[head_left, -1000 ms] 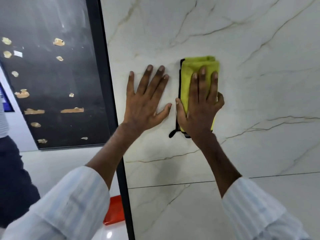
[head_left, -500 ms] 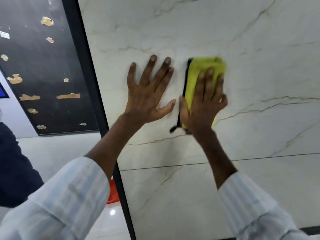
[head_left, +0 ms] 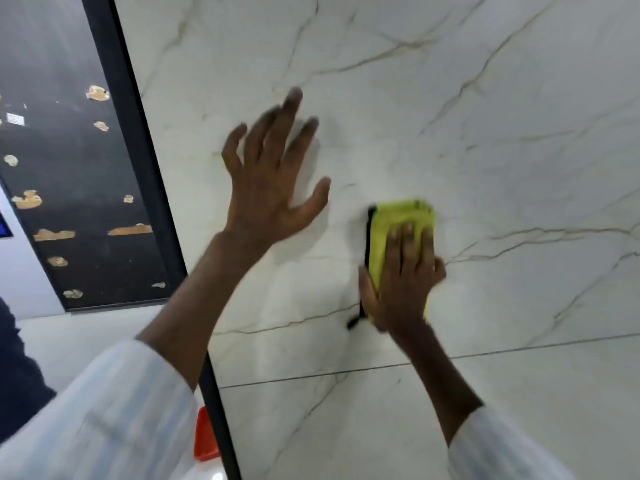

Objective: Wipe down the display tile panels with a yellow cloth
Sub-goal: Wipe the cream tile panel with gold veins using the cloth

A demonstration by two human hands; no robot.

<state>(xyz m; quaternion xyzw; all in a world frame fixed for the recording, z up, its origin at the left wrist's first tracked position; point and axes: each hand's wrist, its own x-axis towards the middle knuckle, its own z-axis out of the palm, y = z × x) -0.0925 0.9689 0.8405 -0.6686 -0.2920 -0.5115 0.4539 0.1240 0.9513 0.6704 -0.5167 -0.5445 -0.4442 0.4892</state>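
Close up, a person's two bare hands reach toward a large glossy white tile panel [head_left: 502,140] with thin grey-gold marble veins, standing upright like a wall. A folded rectangular yellow microfibre cloth [head_left: 398,226] with black trim down its left edge lies flat against this panel, right of centre and just above a thin horizontal seam [head_left: 485,353]. The cloth's long axis runs up and down, its short top edge pointing upward past the fingertips, and a small black tail of trim [head_left: 353,322] sticks out at its lower left corner.

The right hand [head_left: 403,285] covers the lower part of the cloth and presses it to the tile, fingers straight, close together and pointing up, thumb along the black edge; nothing is clenched.

The left hand [head_left: 273,192] is raised higher and to the left, well apart from the cloth, fingers spread and straight, grasping nothing. It is blurred, so whether the palm touches the tile cannot be told. Both forearms emerge from pale striped shirt sleeves [head_left: 114,420].

A black frame strip [head_left: 145,174] borders the white panel on the left. Beyond it stands a dark panel with scattered gold flecks [head_left: 69,188]. A small orange-red object [head_left: 206,439] shows low beside the frame, and part of another person in dark clothing [head_left: 15,368] shows at the far left edge
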